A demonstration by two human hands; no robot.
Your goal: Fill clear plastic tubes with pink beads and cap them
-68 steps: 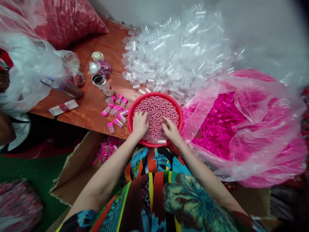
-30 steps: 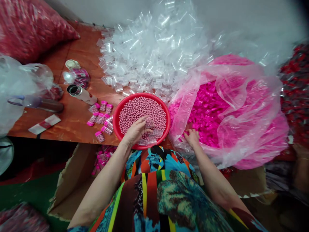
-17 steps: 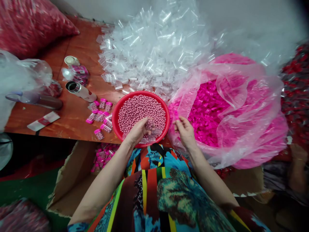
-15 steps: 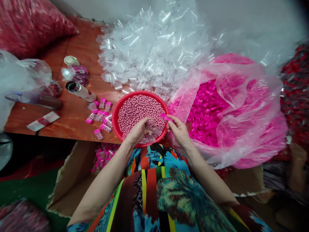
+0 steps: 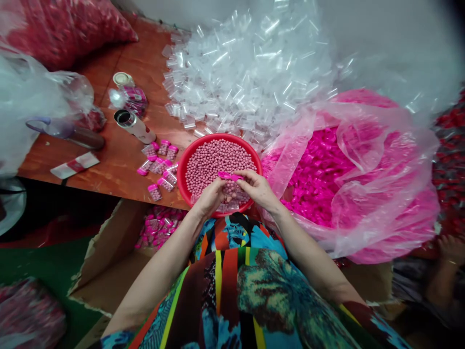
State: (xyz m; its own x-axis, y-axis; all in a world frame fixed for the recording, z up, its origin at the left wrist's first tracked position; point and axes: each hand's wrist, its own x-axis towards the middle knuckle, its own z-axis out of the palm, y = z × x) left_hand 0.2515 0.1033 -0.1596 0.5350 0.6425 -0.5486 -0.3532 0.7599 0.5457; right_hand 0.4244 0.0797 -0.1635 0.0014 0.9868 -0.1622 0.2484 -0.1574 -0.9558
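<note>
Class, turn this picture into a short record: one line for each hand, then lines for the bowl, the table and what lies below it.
Left hand: holds a clear jar over the bowl
Right hand: fingers hold a pink cap above the jar; fit unclear
Bowl: red, with pink beads
Table, left of bowl: capped jars, bottle
Beyond bowl: clear pile
Right of bowl: bag of pink caps
Below table: box with more capped jars
</note>
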